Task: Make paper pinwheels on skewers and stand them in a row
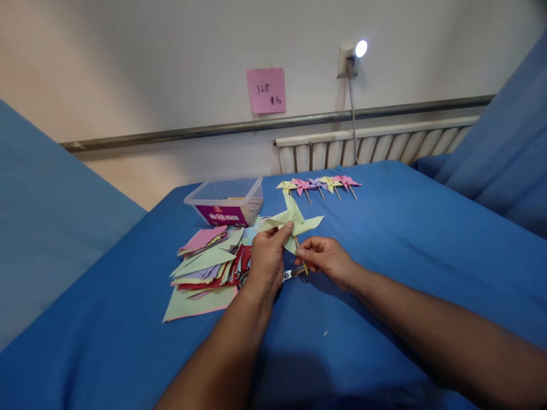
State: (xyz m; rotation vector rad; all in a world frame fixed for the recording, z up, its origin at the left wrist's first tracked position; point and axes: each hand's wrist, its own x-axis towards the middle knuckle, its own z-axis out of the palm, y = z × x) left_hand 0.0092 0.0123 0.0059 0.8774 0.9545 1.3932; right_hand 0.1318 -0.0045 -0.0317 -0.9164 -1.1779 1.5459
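Note:
A pale green paper pinwheel (306, 225) on a thin wooden stick (305, 266) is held up over the blue cloth. My left hand (268, 250) pinches the pinwheel near its centre, thumb on the front. Thumb and fingers of my right hand (325, 256) close around the stick just below the paper blades. Beneath my hands lies a pair of scissors (293, 274), its handles partly hidden by my left wrist. Left of my left hand is a pile of coloured paper pieces (205, 259), green, pink, purple and red.
A clear plastic box (224, 202) with sticks inside stands at the back left. Several finished pinwheels (318, 185) lie in a row at the back. Behind the blue-covered table (405, 239) are a radiator (376, 145), a rail and a lit plug. Blue curtains hang on both sides.

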